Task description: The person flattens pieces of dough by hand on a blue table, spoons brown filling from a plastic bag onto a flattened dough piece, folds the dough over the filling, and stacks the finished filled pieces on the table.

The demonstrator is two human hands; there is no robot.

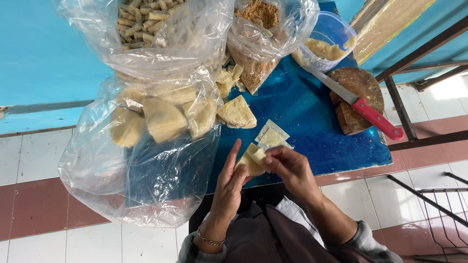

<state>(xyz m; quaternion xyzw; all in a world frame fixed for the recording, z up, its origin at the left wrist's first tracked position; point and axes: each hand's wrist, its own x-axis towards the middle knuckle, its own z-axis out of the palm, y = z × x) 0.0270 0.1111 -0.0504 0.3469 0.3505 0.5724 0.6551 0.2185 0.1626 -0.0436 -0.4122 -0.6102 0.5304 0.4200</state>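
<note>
— What's on the far left?

— A big clear plastic bag (146, 160) slumped over the blue table (312, 122), holding folded pale wrappers (163, 119). Behind it, a bag of rolled sticks (141, 19).

— And the hands?

— Together over the table's near edge. The left hand (229, 187) lies open, flat under a pale wrapper sheet (252, 163); the right hand (291, 170) pinches the sheet's upper right corner between thumb and fingers.

— Which way does it lie?

— Its long axis runs from lower left up to the right, towards two loose sheets (272, 136) on the table.

— Further right?

— A tub of filling (327, 44), then a red-handled knife (358, 104) across a round wooden block (358, 97).
</note>
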